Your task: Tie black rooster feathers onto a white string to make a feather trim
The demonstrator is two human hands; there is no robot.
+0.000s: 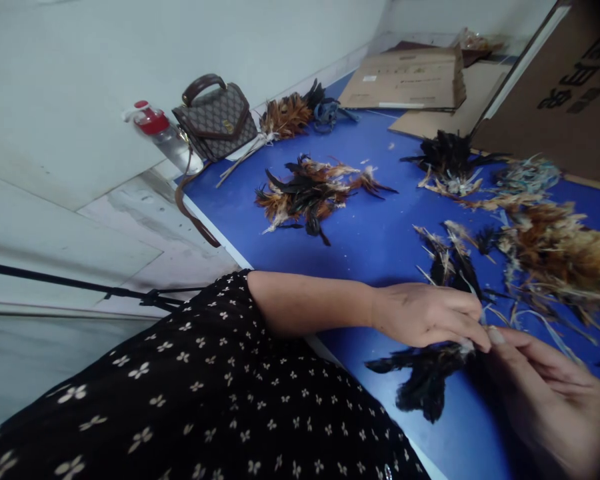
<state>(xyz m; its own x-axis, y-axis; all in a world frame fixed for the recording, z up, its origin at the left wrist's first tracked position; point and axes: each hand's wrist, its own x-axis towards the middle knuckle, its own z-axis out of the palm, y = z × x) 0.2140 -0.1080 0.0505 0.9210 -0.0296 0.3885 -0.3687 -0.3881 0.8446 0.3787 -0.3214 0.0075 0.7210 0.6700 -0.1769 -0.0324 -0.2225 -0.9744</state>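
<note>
My left hand [430,315] reaches across the near right part of the blue table, its fingers closed on the pale base of a bunch of black feathers [425,380]. The dark tips of that bunch point left, toward the table's front edge. From the right, my right hand [550,387] meets the left fingertips in a pinch beside the feather base; what lies between its thumb and finger is hidden. Just beyond my left hand lie loose dark feathers with pale quills [445,257]. A large pile of brown and tan feathers [565,247] spreads to the right.
The blue table [380,247] also holds a mixed feather heap [315,190], black feathers [447,157] and bluish strands [527,177]. A brown feather duster [287,117], a handbag [220,120] and a red-capped bottle [165,137] stand along the wall. Cardboard [405,77] lies at the back.
</note>
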